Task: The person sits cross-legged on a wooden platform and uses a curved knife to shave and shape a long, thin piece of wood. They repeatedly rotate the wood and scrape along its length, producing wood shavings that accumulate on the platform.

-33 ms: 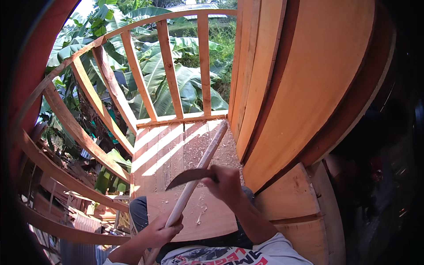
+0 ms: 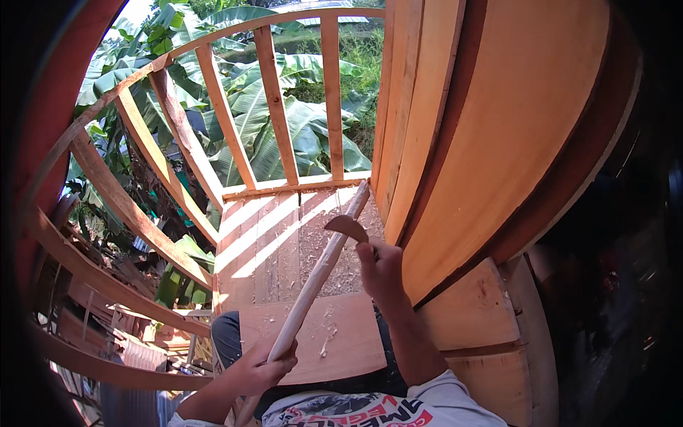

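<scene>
My left hand (image 2: 260,367) is closed round the lower part of a long pale wooden pole (image 2: 310,286). The pole slants up and away to the right, its far end near the railing's bottom rail. In my right hand (image 2: 382,269) is the handle of a knife with a curved dark blade (image 2: 346,227). The blade lies across the pole's upper part; whether it touches the wood I cannot tell. A flat wooden board (image 2: 341,331) rests across my lap under the pole, with a few wood shavings on it.
Wood shavings (image 2: 334,274) litter the plank floor (image 2: 267,249). A slatted wooden railing (image 2: 276,107) curves round the front and left, with banana plants (image 2: 242,135) beyond it. Tall wooden panels (image 2: 512,121) stand close on the right, near my right arm.
My right hand has moved up and away along the pole, taking the knife from the pole's middle toward its far end. My left hand keeps its grip.
</scene>
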Demonstrator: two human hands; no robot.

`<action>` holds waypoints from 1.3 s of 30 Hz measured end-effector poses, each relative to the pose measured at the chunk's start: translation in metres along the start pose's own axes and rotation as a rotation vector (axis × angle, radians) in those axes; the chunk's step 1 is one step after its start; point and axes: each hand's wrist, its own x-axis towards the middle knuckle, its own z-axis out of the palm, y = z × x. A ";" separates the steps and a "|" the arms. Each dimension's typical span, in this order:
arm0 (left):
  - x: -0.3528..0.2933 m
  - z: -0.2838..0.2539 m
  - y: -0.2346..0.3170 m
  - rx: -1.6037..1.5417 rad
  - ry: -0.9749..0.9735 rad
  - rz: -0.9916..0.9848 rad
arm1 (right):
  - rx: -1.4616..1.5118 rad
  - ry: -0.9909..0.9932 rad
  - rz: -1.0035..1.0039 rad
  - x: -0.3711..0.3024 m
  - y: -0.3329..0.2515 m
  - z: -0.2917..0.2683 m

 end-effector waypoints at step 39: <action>0.025 0.032 0.014 0.458 0.165 0.148 | 0.081 0.119 0.113 -0.011 0.071 -0.018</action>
